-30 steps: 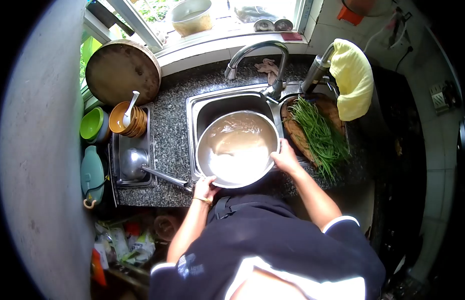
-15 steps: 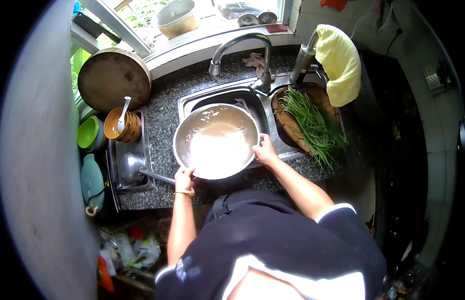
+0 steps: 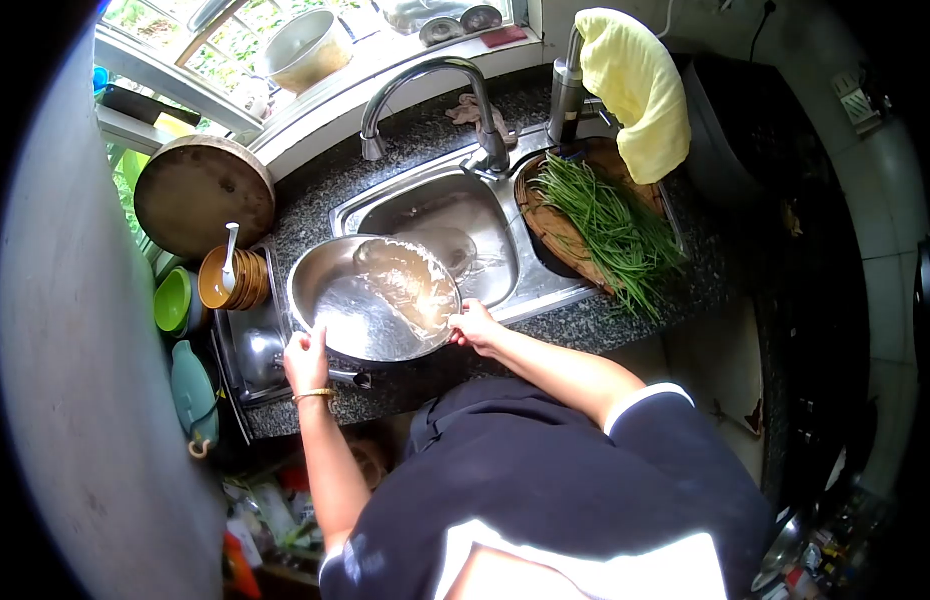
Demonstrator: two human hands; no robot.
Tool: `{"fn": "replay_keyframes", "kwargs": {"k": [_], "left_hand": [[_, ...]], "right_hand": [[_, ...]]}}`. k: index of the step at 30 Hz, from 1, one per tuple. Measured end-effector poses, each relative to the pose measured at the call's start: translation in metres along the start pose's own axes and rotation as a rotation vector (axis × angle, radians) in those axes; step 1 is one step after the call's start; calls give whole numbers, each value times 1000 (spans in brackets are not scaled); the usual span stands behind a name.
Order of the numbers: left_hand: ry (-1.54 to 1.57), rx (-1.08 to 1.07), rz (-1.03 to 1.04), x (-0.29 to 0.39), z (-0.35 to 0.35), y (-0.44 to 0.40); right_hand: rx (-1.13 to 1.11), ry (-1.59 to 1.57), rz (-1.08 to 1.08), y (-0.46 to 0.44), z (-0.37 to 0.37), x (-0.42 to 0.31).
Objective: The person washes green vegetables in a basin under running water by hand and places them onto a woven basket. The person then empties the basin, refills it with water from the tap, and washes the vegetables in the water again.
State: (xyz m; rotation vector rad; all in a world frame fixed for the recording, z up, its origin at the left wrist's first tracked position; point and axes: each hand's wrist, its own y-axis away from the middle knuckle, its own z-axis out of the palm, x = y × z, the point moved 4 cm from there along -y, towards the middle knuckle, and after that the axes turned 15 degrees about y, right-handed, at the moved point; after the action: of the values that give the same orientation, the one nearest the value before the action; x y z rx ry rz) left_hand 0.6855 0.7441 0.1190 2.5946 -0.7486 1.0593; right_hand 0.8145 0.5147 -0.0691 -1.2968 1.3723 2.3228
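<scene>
A wide metal basin (image 3: 360,315) is tilted toward the left bowl of the sink (image 3: 500,255). Cloudy water lies along its far right side, and the bare bottom shows near me. Water also stands in the sink bowl. My left hand (image 3: 307,360) grips the basin's near left rim, thumb on top. On the right rim, my right hand (image 3: 475,328) is closed round the edge. Long green stalks, like chives (image 3: 610,220), lie on a round woven tray (image 3: 540,215) over the right sink bowl.
A curved faucet (image 3: 435,65) rises behind the sink. At left are stacked brown bowls (image 3: 247,282) with a white spoon, a ladle (image 3: 260,352) and a round chopping board (image 3: 200,195). A yellow cloth (image 3: 640,95) hangs at the back right.
The basin has tipped away from me, and its water has run to the far side, baring the bottom. Water now shows in the sink bowl. The view has shifted slightly.
</scene>
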Motion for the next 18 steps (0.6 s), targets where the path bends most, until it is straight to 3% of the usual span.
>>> {"fn": "replay_keyframes", "kwargs": {"k": [6,8,11,12,14,16,17,18], "left_hand": [[-19,18,72,85,1,8],[-60,51,463,110,15,15],[-145,82,681,142,36,29],[-35,46,608,146,40,29],[154,101,602,143,40,23],[84,177,762,144,30,18],[64,195,803,142,26,15],[40,215,847,139,21,12]], "right_hand": [[-154,-209,114,11,30,2],[-248,-401,165,12,47,6],[-351,-445,216,4,65,15],[-448,-462,209,1,71,18],[-556,-234,220,7,78,-2],[-621,178,47,-8,78,-8],[-565,379,-46,-23,74,-16],[-373,497,-86,-48,66,-13]]}}
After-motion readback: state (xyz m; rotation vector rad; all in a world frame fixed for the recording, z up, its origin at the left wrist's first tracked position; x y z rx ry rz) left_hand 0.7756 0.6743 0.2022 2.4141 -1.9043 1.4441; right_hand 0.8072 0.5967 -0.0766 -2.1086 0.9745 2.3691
